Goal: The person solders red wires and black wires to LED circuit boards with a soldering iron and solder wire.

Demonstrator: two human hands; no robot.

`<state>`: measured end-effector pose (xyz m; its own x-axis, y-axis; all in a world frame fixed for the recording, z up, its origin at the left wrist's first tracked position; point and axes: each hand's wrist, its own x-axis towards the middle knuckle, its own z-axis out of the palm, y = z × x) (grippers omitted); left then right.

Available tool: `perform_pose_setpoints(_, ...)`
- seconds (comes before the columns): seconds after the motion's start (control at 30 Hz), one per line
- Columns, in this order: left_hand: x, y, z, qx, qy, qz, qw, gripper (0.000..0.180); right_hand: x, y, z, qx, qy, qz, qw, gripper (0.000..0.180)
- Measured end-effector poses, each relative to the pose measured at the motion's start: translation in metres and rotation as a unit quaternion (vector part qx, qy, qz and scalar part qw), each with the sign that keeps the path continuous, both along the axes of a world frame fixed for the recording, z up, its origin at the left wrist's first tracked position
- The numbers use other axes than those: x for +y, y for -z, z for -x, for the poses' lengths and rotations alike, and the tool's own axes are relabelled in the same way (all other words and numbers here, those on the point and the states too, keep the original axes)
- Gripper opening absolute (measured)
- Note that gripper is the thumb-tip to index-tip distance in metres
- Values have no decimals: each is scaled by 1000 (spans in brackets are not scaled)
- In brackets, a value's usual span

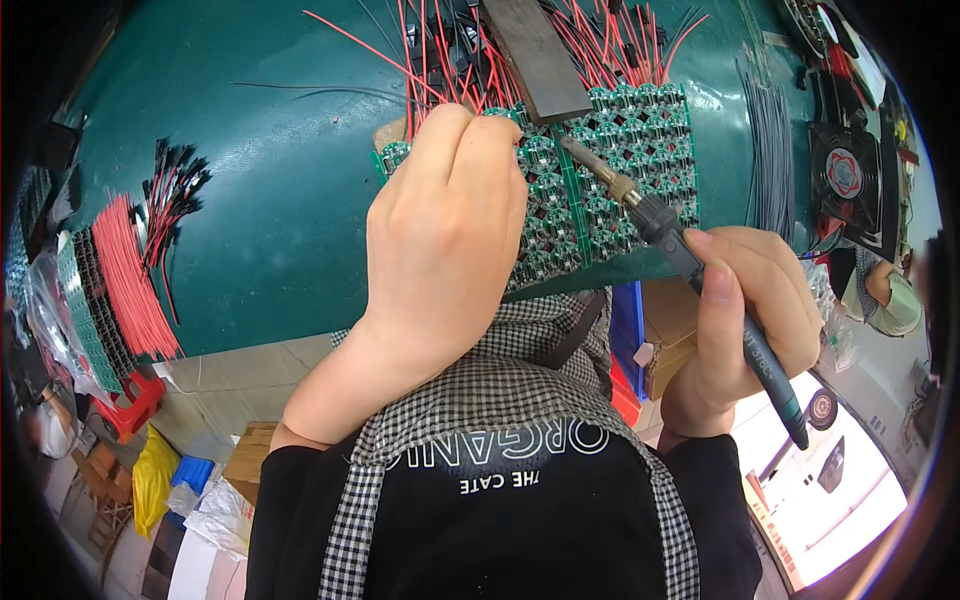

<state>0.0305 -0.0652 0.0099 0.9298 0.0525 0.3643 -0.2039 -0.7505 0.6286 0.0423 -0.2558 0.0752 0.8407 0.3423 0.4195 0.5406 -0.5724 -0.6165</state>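
A soldering iron (655,218) is gripped in my right hand (755,290) like a pen, its tip pointing up and left over the green circuit boards (640,165). These boards lie in panels at the bench's near edge, packed with small parts. My left hand (445,225) bends over the left panel, its fingers closed and pointing down; the fingertips and whatever they hold are hidden. Red and black wires (640,45) fan out from the far side of the boards. Across the wires and the boards' far edge rests a dark flat bar (540,75).
On the green bench (280,190), bundles of red wires (130,275) lie at the left beside more boards. Grey wires (770,150) form a bundle at the right, next to a black fan (842,175). Below the bench stand a blue bin (628,325) and a cardboard box (675,320).
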Motion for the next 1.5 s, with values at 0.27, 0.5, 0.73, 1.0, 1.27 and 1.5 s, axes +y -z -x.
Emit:
perform_pose_setpoints(0.27, -4, 1, -3, -15, -31, 25, 999, 10, -4, 2, -1, -8, -11, -6, 1000, 10)
perform_pose_setpoints(0.5, -5, 1, -2, 0, -12, -5, 1000, 13, -2, 6, -2, -9, -23, -13, 1000, 15)
perform_pose_setpoints(0.73, -5, -2, -5, 20, -4, -32, 999, 10, 4, 8, 4, -75, -76, 61, 992, 24)
perform_pose_setpoints(1.0, -4, -1, -5, 2, -1, -37, 999, 9, -3, 8, 14, -37, -84, 98, 991, 34)
perform_pose_setpoints(1.27, 3, -8, 8, 34, -11, 24, 999, 12, -9, 6, 8, 66, -36, -22, 997, 25)
perform_pose_setpoints(1.5, -3, -10, 15, 19, -4, 25, 1000, 13, -24, 11, 14, 16, 23, -63, 998, 16)
